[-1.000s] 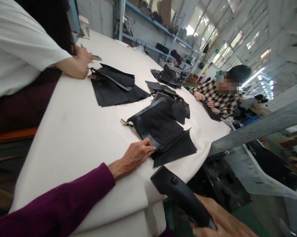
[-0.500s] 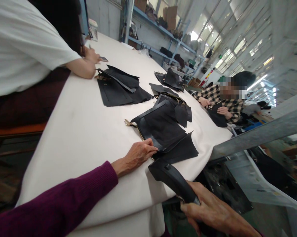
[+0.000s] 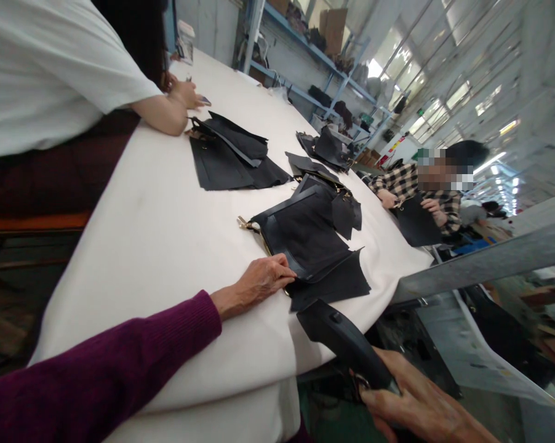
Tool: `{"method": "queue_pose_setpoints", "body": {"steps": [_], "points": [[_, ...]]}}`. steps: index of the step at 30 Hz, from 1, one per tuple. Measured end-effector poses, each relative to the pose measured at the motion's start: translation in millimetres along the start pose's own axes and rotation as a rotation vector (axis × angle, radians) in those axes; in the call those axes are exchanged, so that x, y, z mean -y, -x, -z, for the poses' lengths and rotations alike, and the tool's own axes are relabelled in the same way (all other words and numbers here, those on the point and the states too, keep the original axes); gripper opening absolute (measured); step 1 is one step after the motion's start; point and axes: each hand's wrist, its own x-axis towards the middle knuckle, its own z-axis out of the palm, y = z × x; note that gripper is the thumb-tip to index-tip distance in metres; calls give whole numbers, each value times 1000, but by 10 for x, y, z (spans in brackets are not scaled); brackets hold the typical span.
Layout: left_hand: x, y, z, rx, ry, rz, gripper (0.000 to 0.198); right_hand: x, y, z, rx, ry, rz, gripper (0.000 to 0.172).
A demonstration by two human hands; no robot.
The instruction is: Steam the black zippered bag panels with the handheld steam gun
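My left hand [image 3: 261, 280], in a purple sleeve, rests on the white table [image 3: 157, 246] with its fingers pressed on the near edge of a stack of black leather pieces [image 3: 307, 237]. A gold metal fitting [image 3: 243, 224] sticks out at the stack's left corner. My right hand [image 3: 418, 403] is closed round the handle of a black hand tool [image 3: 342, 341], held over the table's near edge, its tip close to the stack.
A person in a white shirt [image 3: 51, 67] leans on the table at the left beside another pile of black pieces [image 3: 234, 157]. A person in a checked shirt [image 3: 420, 191] holds a black piece at the far right. Blue shelving [image 3: 314, 67] stands behind. A grey metal bar [image 3: 485, 258] crosses the right side.
My right hand has shifted the black tool slightly right and lower along the table edge. The person in the checked shirt has lifted a black piece. My left hand stays on the stack.
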Motion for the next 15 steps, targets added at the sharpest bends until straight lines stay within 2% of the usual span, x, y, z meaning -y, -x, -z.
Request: {"method": "queue_pose_setpoints", "body": {"steps": [8, 12, 15], "points": [[-28, 0, 40, 13, 91, 46, 19, 258, -267, -68, 126, -35, 31, 50], [-27, -12, 59, 10, 189, 94, 16, 266, -147, -30, 92, -16, 41, 48], [-112, 16, 63, -29, 309, 229, 12, 206, 35, 12, 24, -6, 30, 43]]}}
